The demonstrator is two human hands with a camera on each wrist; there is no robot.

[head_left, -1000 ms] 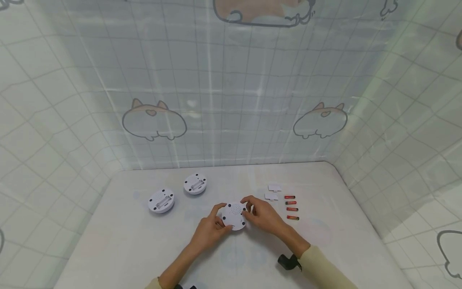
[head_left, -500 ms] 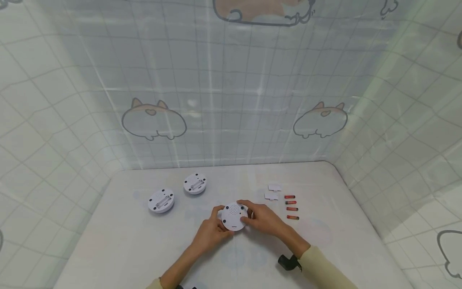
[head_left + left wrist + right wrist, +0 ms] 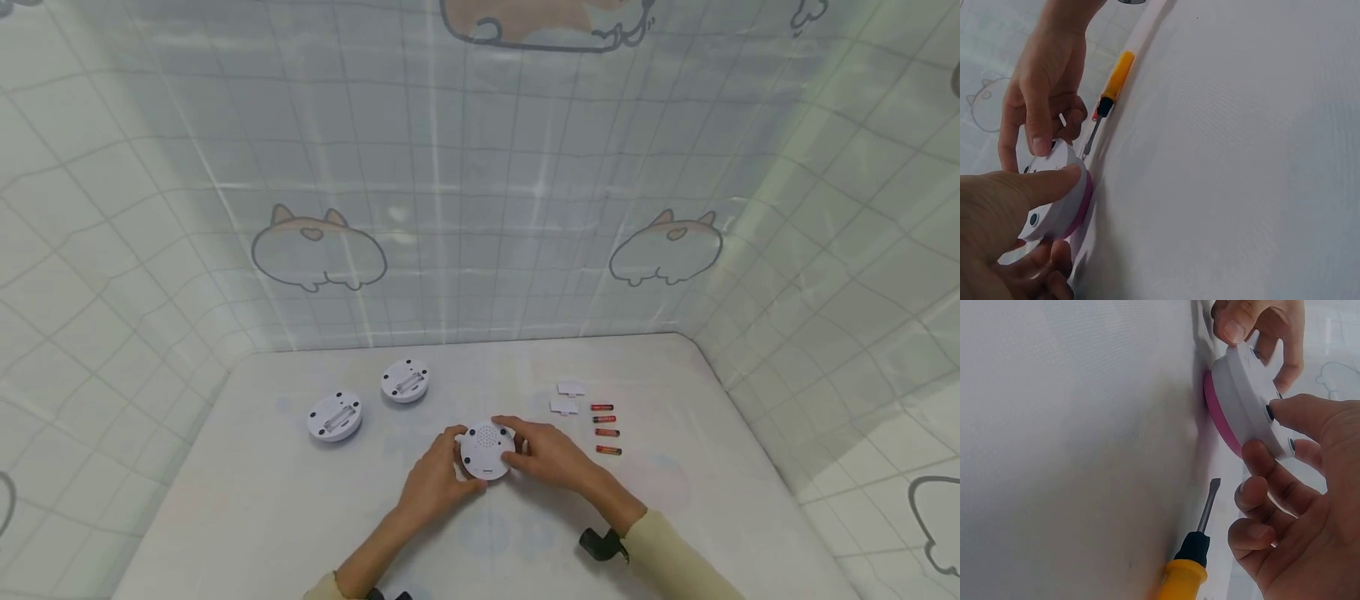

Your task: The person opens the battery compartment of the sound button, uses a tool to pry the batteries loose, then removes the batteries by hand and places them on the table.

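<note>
A round white device (image 3: 483, 450) with black rubber feet and a cluster of speaker holes lies between both hands at the middle of the table. Its lower side is pink, as the right wrist view shows the pink rim (image 3: 1223, 419). My left hand (image 3: 437, 475) grips it from the left, thumb at the near edge and fingers round the far left edge. From the right, my right hand (image 3: 551, 454) holds it, thumb on the upturned face and fingers at the rim. A screwdriver (image 3: 1112, 87) with a yellow handle rests on the table close to the right hand.
Two similar devices, the left one (image 3: 335, 417) and the farther one (image 3: 406, 382), lie with bare battery compartments upward. Two white covers (image 3: 564, 406) sit at the right, beside a column of several red batteries (image 3: 607, 433). Patterned curtain walls (image 3: 480, 208) surround the table (image 3: 262, 500).
The device has turned slightly counterclockwise. My right thumb has come onto its upper face, and the left hand has shifted its hold along the rim.
</note>
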